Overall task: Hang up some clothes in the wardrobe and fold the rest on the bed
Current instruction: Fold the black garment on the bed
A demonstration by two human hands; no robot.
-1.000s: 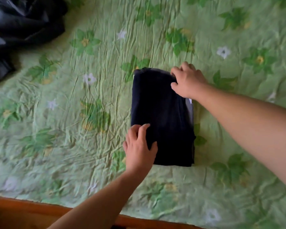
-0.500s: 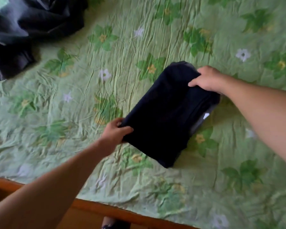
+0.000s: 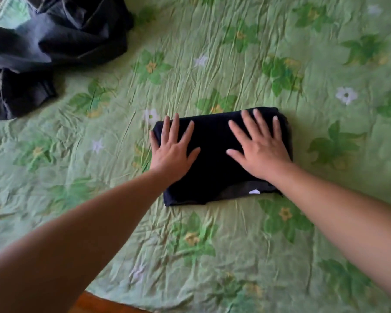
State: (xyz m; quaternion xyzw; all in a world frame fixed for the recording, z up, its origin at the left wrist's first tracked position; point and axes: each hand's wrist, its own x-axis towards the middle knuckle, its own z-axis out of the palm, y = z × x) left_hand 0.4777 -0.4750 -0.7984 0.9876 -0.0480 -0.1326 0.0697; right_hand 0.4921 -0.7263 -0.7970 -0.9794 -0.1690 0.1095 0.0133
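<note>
Bed surface: green bedspread (image 3: 235, 53), crinkled all over, printed with darker green leaves and small white and yellow flowers. It fills nearly the whole view.

Item 1, folded dark garment (image 3: 212, 154): navy or black cloth, folded to a compact rectangle. It lies flat on the bedspread a little right of centre, long side running left to right. One small white tag (image 3: 254, 191) shows at its near edge, toward the right, beside a strip of greyer fabric.

Item 2, left hand (image 3: 172, 150): palm down on the left end of the folded dark garment, fingers straight and spread, little finger at the cloth's left edge. It presses flat rather than gripping.

Item 3, right hand (image 3: 261, 150): palm down on the right half of the same garment, fingers straight and fanned apart, tips near the far edge. It likewise presses without clutching. Both forearms are bare.

Item 4, heap of dark clothes (image 3: 43, 41): unfolded, rumpled grey and black fabric at the far left of the bed, well apart from the folded piece.

Item 5, wooden bed frame (image 3: 95, 303): brown strip at the near edge, lower left.
</note>
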